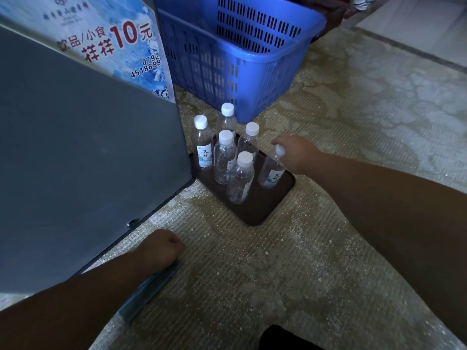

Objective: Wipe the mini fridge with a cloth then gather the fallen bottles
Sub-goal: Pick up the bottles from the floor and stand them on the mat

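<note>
The dark grey mini fridge (83,152) fills the left of the view, with a blue-and-white poster (108,39) on its side. Beside it a dark brown tray (262,210) lies on the floor with several clear white-capped bottles (225,157) standing upright on it. My right hand (298,152) grips the neck of a tilted bottle (273,170) at the tray's right edge. My left hand (161,248) rests on the floor by the fridge's lower corner, fingers closed over a blue-grey cloth (149,291).
A large blue slotted plastic basket (237,51) stands behind the tray, close to the fridge. The floor is worn, gritty carpet (316,248) with white crumbs scattered on it. A pale step or ledge (417,29) runs along the upper right.
</note>
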